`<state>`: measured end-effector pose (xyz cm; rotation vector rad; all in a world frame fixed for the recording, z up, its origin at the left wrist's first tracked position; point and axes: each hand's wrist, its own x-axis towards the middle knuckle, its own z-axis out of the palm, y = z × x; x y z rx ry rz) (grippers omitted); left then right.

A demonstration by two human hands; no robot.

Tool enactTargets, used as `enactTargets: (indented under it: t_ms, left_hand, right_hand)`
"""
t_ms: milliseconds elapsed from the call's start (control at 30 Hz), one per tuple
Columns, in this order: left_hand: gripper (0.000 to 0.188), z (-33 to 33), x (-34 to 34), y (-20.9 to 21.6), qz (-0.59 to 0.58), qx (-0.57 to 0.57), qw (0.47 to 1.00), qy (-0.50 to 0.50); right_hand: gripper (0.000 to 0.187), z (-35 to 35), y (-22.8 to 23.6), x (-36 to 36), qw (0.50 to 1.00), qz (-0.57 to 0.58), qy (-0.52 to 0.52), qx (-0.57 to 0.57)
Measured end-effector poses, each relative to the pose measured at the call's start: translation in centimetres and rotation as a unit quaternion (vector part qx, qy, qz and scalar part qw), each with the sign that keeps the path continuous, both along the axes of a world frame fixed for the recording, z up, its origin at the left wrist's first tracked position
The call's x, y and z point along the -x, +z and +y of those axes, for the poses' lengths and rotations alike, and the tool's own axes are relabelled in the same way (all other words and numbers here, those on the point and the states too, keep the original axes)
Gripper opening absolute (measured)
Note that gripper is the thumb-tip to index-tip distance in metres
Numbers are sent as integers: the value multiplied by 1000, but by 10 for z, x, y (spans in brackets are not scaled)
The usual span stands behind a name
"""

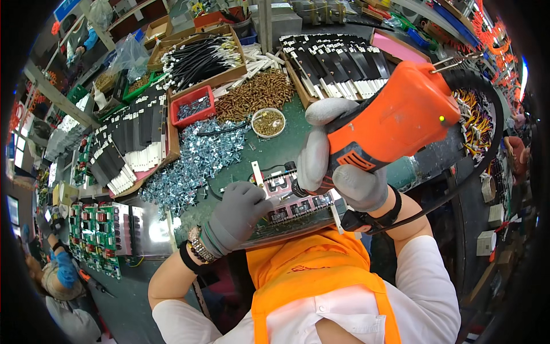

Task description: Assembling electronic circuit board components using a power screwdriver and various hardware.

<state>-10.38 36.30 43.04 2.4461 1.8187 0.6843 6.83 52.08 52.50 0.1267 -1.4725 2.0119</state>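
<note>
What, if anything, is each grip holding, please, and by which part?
The right grip holds the orange power driver by its body, toward the bit end. Whether the left grip, near that end, holds anything cannot be told.

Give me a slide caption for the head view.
Gloved right hand holding an orange power driver over a board, gloved left hand alongside.

The desk (293,127) is being lit brightly, with white glare (161,233) being reflected on its left side. Straight edges are being bowed by the fisheye lens; the corners are being lost in black.
</note>
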Motion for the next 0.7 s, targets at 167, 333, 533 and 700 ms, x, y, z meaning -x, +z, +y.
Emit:
enactTargets:
  t_ms: [167, 333, 533, 700]
  left_hand:
    - [23, -2, -1, 2, -12, -7, 1000, -1]
    - [19, 3, -8, 7, 62, -11, 998, 19]
    - [14, 2, -11, 5, 75, 6, 996, 39]
    - [8, 1, -20, -3, 71, -66, 992, 79]
  right_hand:
    - [60, -6, 2, 4, 1000, -10, 7, -6]
    - [66, -14, 13, 2, 997, -39, 44, -54]
    - [63, 2, 2, 10, 983, -84, 129, -96]
    - [57, -27, 14, 14, 989, -107, -12, -104]
